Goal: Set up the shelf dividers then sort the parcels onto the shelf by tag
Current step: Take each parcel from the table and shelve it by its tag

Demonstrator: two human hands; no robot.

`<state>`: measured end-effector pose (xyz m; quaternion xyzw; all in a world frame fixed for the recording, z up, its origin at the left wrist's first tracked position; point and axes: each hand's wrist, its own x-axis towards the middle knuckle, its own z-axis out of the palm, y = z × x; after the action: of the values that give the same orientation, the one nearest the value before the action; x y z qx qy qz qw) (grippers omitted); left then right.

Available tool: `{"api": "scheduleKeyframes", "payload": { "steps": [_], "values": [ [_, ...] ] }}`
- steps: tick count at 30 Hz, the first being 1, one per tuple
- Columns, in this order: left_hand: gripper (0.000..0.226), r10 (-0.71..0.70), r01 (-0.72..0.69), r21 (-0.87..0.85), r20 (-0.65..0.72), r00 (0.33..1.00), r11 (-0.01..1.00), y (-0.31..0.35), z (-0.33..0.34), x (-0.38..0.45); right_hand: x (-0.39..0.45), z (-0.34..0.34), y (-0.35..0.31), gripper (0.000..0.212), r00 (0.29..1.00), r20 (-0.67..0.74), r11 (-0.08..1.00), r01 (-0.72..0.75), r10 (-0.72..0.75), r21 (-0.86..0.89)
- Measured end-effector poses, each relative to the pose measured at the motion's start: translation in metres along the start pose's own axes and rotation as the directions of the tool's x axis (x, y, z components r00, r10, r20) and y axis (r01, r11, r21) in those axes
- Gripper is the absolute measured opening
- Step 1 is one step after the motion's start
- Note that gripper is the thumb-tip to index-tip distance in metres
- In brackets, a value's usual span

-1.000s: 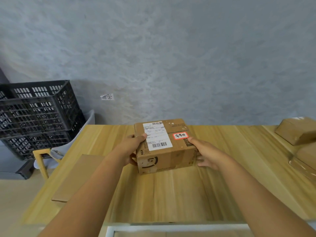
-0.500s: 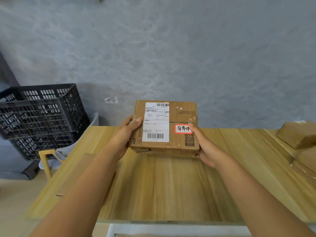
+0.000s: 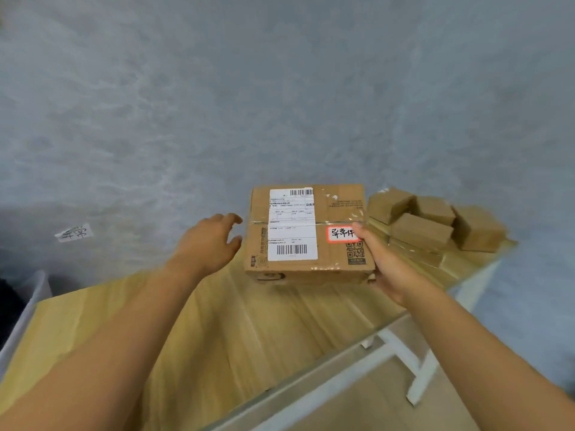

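Observation:
A brown cardboard parcel (image 3: 336, 259) with a white shipping label and a red-bordered handwritten tag (image 3: 340, 234) is held above the wooden table (image 3: 242, 331), its top tilted toward me. My right hand (image 3: 389, 269) grips its right edge, thumb beside the tag. My left hand (image 3: 208, 241) is off the parcel, a short gap to its left, fingers spread and holding nothing.
Several smaller brown parcels (image 3: 435, 223) are piled at the table's far right end. A small handwritten paper label (image 3: 74, 233) is stuck on the grey wall at left. The table's white legs (image 3: 417, 368) show at lower right. A pale bin edge (image 3: 28, 309) sits far left.
My left hand has let go of the parcel and moved left. The right hand alone now holds it. The view has swung right, so the black crates left the frame.

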<state>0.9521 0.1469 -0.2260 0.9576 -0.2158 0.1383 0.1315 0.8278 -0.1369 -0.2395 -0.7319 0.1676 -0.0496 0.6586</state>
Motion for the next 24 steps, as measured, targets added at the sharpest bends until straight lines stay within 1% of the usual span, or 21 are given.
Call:
{"api": "scheduleKeyframes", "payload": {
  "steps": [1, 3, 7, 9, 10, 11, 12, 13, 14, 15, 16, 17, 18, 20, 21, 24],
  "values": [
    [0.044, 0.051, -0.052, 0.048, 0.013, 0.999, 0.998, 0.012, 0.005, 0.003, -0.012, -0.012, 0.005, 0.047, 0.999, -0.033, 1.000, -0.009, 0.008, -0.012],
    [0.044, 0.144, -0.147, 0.089, 0.041, 0.989, 0.985, 0.040, 0.015, 0.005, -0.038, -0.037, 0.014, 0.049, 0.995, -0.094, 0.999, -0.030, 0.028, -0.022],
    [0.043, 0.287, -0.297, 0.129, 0.087, 0.954, 0.946, 0.114, 0.031, 0.001, -0.090, -0.098, 0.023, 0.047, 0.973, -0.227, 0.999, -0.034, 0.031, -0.012],
    [0.042, 0.326, -0.336, 0.100, 0.106, 0.939, 0.936, 0.154, 0.037, -0.002, -0.114, -0.132, 0.028, 0.049, 0.960, -0.279, 0.999, -0.040, 0.038, -0.001],
    [0.039, 0.324, -0.328, 0.014, 0.112, 0.939, 0.945, 0.175, 0.039, -0.004, -0.125, -0.149, 0.031, 0.049, 0.953, -0.299, 0.999, -0.040, 0.041, 0.008],
    [0.035, 0.301, -0.282, -0.148, 0.121, 0.946, 0.948, 0.197, 0.041, -0.007, -0.134, -0.165, 0.034, 0.050, 0.947, -0.319, 0.999, -0.037, 0.041, 0.019],
    [0.029, 0.262, -0.191, -0.374, 0.149, 0.953, 0.908, 0.221, 0.040, -0.011, -0.144, -0.181, 0.037, 0.051, 0.940, -0.337, 0.999, -0.032, 0.041, 0.032],
    [0.026, 0.235, -0.060, -0.598, 0.218, 0.947, 0.799, 0.246, 0.038, -0.017, -0.153, -0.197, 0.039, 0.051, 0.934, -0.355, 0.999, -0.028, 0.042, 0.047],
    [0.030, 0.237, 0.082, -0.751, 0.308, 0.921, 0.656, 0.271, 0.036, -0.024, -0.161, -0.213, 0.042, 0.050, 0.929, -0.368, 0.998, -0.024, 0.046, 0.064],
    [0.037, 0.269, 0.191, -0.824, 0.380, 0.885, 0.534, 0.295, 0.034, -0.029, -0.169, -0.229, 0.046, 0.049, 0.925, -0.377, 0.996, -0.019, 0.049, 0.084],
    [0.043, 0.312, 0.253, -0.855, 0.418, 0.853, 0.453, 0.317, 0.033, -0.034, -0.177, -0.246, 0.049, 0.049, 0.922, -0.385, 0.995, -0.014, 0.051, 0.099],
    [0.047, 0.351, 0.278, -0.870, 0.431, 0.831, 0.408, 0.339, 0.033, -0.038, -0.185, -0.264, 0.052, 0.049, 0.918, -0.392, 0.994, -0.012, 0.052, 0.104],
    [0.048, 0.377, 0.281, -0.876, 0.431, 0.820, 0.392, 0.360, 0.034, -0.041, -0.193, -0.283, 0.054, 0.050, 0.915, -0.401, 0.995, -0.013, 0.051, 0.097],
    [0.048, 0.398, 0.243, -0.874, 0.419, 0.816, 0.421, 0.404, 0.041, -0.046, -0.210, -0.322, 0.058, 0.051, 0.904, -0.425, 0.997, -0.005, 0.038, 0.077],
    [0.053, 0.404, 0.228, -0.876, 0.410, 0.818, 0.426, 0.426, 0.045, -0.049, -0.218, -0.342, 0.060, 0.052, 0.896, -0.442, 0.997, 0.002, 0.031, 0.073],
    [0.063, 0.436, 0.190, -0.901, 0.362, 0.824, 0.390, 0.485, 0.052, -0.058, -0.239, -0.396, 0.063, 0.051, 0.871, -0.491, 0.997, 0.031, 0.007, 0.069]
  ]
}}
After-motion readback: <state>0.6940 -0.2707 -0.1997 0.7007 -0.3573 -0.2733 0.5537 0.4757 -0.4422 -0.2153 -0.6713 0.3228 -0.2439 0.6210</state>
